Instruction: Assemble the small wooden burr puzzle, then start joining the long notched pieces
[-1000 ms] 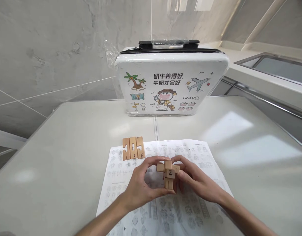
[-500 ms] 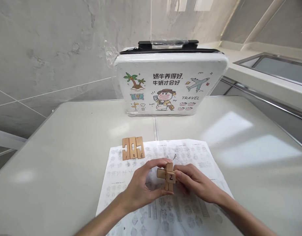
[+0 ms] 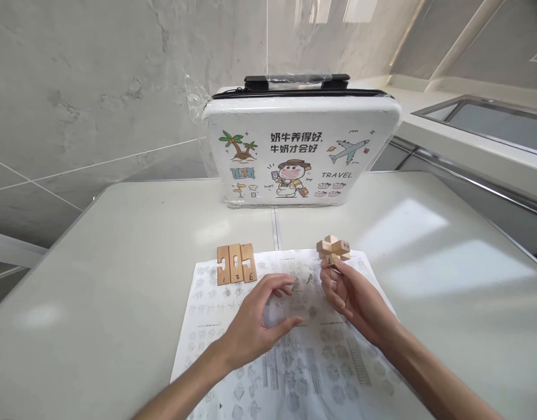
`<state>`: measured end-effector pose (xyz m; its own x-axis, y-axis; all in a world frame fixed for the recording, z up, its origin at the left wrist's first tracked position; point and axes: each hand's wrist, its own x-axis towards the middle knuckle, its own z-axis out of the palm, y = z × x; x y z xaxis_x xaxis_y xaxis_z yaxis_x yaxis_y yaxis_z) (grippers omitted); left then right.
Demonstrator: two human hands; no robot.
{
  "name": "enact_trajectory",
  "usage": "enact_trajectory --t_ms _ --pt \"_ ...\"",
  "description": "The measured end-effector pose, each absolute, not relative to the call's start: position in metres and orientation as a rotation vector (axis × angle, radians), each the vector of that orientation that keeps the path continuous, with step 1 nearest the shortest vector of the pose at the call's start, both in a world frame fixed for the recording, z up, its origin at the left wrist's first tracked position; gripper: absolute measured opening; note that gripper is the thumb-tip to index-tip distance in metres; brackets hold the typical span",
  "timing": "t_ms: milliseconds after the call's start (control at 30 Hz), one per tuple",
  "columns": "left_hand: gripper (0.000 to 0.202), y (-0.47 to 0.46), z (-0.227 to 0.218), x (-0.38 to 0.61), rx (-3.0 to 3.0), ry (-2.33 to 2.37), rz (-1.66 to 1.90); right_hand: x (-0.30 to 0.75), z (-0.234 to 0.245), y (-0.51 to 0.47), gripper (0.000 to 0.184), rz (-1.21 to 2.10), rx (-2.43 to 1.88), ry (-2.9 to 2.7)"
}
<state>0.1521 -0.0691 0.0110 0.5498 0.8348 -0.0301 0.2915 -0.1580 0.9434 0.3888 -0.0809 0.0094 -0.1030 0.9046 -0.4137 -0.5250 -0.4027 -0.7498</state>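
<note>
My right hand (image 3: 349, 294) holds a small assembled wooden cross puzzle (image 3: 333, 249) by its fingertips, at the far right edge of the printed instruction sheet (image 3: 295, 350). My left hand (image 3: 260, 321) hovers over the sheet with fingers curled apart and nothing in it. Three loose notched wooden bars (image 3: 236, 263), numbered by hand, lie side by side at the sheet's upper left corner.
A white case (image 3: 301, 151) with cartoon prints and a black handle stands upright at the back of the pale table (image 3: 119, 262). A grey wall rises behind it. A ledge with a metal-framed recess (image 3: 483, 119) runs along the right.
The left hand let go of the wooden puzzle. The right hand carried it up and to the right, away from the sheet's middle.
</note>
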Motion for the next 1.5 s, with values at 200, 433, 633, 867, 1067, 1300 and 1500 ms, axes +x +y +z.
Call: enact_trajectory --t_ms 200,433,633,867,1067,1300,1500 --pt "0.040 -0.068 0.011 0.153 1.749 0.967 0.561 0.393 -0.001 -0.076 0.031 1.616 -0.986 -0.301" --pt "0.029 -0.067 0.013 0.154 1.764 0.943 0.539 0.397 -0.005 -0.074 0.026 1.609 -0.888 -0.205" --pt "0.026 -0.067 0.012 0.154 1.795 0.933 0.537 0.403 -0.005 -0.072 0.022 1.615 -0.806 -0.235" --pt "0.024 -0.067 0.013 0.153 1.801 0.932 0.537 0.402 -0.002 -0.071 0.020 1.643 -0.721 -0.136" --pt "0.019 -0.068 0.013 0.153 1.845 0.911 0.550 0.392 0.004 -0.076 0.032 1.737 -0.961 -0.395" --pt "0.026 -0.038 0.012 0.128 2.199 1.105 0.731 0.383 0.008 -0.084 0.043 1.754 -1.151 -0.690" --pt "0.081 -0.004 0.008 0.092 2.383 1.286 0.610 0.385 0.011 -0.083 0.043 1.780 -1.176 -0.716"
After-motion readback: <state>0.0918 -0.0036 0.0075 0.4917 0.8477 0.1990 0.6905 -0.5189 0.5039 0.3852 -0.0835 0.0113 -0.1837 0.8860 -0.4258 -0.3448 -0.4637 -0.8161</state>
